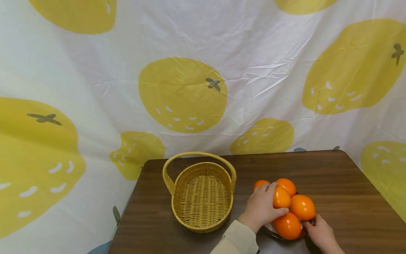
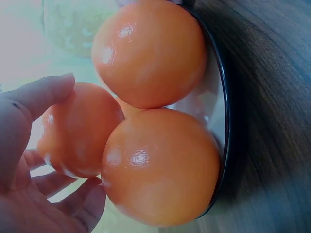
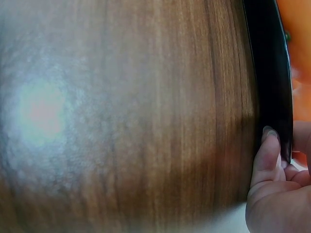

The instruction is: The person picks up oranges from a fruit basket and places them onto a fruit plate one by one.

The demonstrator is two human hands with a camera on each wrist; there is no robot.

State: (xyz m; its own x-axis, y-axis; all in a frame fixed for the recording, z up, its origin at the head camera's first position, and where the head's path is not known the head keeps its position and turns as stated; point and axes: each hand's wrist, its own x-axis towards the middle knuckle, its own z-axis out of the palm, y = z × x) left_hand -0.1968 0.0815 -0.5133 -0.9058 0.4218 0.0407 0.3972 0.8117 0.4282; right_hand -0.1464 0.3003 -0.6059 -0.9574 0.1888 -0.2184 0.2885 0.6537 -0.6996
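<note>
My left hand curls its thumb and fingers round an orange at the top of a pile. In the left wrist view, this orange touches a larger-looking one beside it. Several oranges, among them one at the front and one at the right, lie in a shallow dish, dark outside and pale inside. At the dish's right side, my right hand pinches the rim; the right wrist view shows its thumb and fingers on either side of the dark edge.
A yellow wicker basket with a tall arched handle stands to the left of the dish. Both are on a dark wood-grain table. Behind it hangs a white cloth printed with yellow fruit.
</note>
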